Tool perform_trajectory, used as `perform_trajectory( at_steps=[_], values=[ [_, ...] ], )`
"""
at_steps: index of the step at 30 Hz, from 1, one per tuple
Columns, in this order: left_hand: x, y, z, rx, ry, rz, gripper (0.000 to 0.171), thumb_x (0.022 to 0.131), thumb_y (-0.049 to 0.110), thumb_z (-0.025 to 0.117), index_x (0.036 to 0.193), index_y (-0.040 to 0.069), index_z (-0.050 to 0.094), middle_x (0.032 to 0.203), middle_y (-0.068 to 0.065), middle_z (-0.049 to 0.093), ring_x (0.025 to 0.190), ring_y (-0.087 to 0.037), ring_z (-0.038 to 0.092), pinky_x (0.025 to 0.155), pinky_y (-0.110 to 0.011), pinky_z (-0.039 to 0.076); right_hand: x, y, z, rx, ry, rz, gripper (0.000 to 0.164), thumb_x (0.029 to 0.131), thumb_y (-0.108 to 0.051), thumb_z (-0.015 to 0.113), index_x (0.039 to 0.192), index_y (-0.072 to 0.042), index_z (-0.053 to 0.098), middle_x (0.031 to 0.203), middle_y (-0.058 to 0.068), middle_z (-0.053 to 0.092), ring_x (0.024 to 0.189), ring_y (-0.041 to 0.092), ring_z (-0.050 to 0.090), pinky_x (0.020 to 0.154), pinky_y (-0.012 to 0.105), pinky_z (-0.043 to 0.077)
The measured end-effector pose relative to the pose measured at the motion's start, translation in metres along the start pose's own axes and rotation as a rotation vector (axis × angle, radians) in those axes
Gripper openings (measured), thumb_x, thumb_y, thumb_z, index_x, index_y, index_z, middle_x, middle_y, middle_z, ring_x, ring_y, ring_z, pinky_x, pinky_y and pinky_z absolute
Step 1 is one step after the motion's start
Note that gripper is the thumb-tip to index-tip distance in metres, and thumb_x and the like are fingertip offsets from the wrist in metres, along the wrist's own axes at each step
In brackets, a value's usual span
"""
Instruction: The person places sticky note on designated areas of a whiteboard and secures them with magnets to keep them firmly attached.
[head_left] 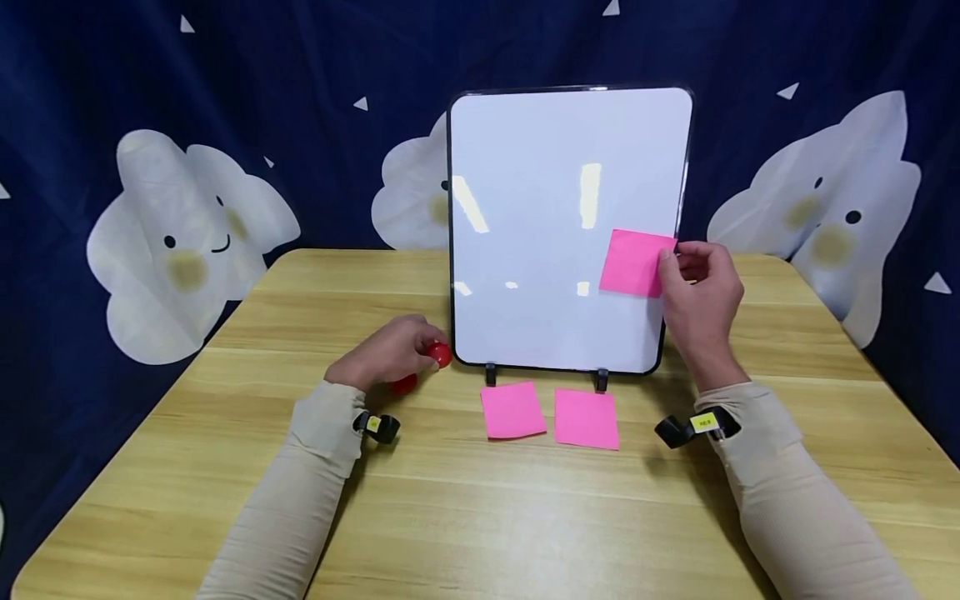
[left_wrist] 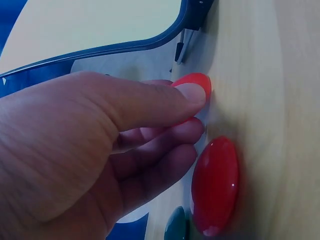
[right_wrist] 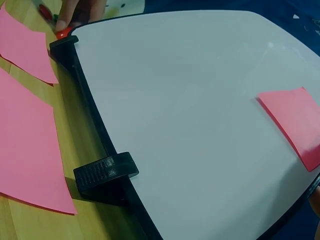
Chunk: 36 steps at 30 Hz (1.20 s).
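One red disc (head_left: 439, 355) pinched in left hand (head_left: 392, 352), below-left of pink note (head_left: 632, 263) clamped by right hand (head_left: 702, 293) at right edge of board (head_left: 532, 158).

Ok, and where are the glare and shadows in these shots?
Head view: bright streaks and spots of glare on the whiteboard; left wrist view: tiny glints on the lower red disc; right wrist view: soft shadow on the board below the raised pink note.

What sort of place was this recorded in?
Probably an indoor tabletop recording setup: a wood-grain table, a navy cloud-print cloth hanging behind it, and bright light reflections on the whiteboard.
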<state>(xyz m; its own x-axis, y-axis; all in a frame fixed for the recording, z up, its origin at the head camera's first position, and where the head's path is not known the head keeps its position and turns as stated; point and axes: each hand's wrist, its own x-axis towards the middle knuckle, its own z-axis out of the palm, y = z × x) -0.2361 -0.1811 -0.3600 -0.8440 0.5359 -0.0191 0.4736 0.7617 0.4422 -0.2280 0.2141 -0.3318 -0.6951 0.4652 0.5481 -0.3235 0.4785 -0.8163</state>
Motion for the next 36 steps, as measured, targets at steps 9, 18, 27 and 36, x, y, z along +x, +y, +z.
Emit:
perform_trajectory(
  at_steps=[9, 18, 27, 36],
  values=[
    [-0.003, -0.002, 0.000, -0.114, -0.022, -0.067, 0.031, 0.088, 0.007, 0.075, 0.119, 0.011, 0.073, 0.108, -0.003, 0.068, 0.094, -0.021, 0.061, 0.083, -0.036, 0.054, 0.000, 0.002, 0.001, -0.009, -0.006, 0.009, 0.033, 0.097, -0.028, 0.066, 0.119, -0.003, 0.065, 0.097, -0.001, 0.061, 0.085, 0.007, 0.053, 0.072, 0.020, 0.042],
    [-0.005, -0.008, 0.001, -0.226, -0.018, -0.135, 0.037, 0.091, 0.009, 0.072, 0.128, 0.014, 0.068, 0.109, -0.005, 0.067, 0.096, -0.025, 0.061, 0.080, -0.037, 0.055, 0.000, 0.000, 0.000, 0.001, -0.007, 0.004, 0.033, 0.096, -0.029, 0.065, 0.117, -0.003, 0.065, 0.095, -0.003, 0.060, 0.084, 0.008, 0.054, 0.071, 0.020, 0.043],
    [-0.007, -0.012, -0.001, -0.354, -0.002, -0.121, 0.039, 0.094, 0.004, 0.065, 0.133, 0.013, 0.065, 0.112, -0.009, 0.066, 0.095, -0.026, 0.064, 0.077, -0.037, 0.056, 0.000, 0.000, -0.001, -0.003, -0.013, 0.008, 0.034, 0.097, -0.030, 0.065, 0.117, -0.003, 0.065, 0.095, -0.004, 0.059, 0.085, 0.009, 0.054, 0.072, 0.021, 0.043],
    [-0.007, -0.014, -0.003, -0.365, 0.017, -0.166, 0.043, 0.090, 0.011, 0.073, 0.130, 0.020, 0.065, 0.109, -0.005, 0.065, 0.099, -0.027, 0.061, 0.079, -0.040, 0.055, -0.001, -0.001, -0.001, 0.006, -0.004, -0.007, 0.033, 0.096, -0.028, 0.066, 0.115, -0.001, 0.065, 0.093, -0.003, 0.059, 0.083, 0.008, 0.054, 0.071, 0.020, 0.043]
  ],
)
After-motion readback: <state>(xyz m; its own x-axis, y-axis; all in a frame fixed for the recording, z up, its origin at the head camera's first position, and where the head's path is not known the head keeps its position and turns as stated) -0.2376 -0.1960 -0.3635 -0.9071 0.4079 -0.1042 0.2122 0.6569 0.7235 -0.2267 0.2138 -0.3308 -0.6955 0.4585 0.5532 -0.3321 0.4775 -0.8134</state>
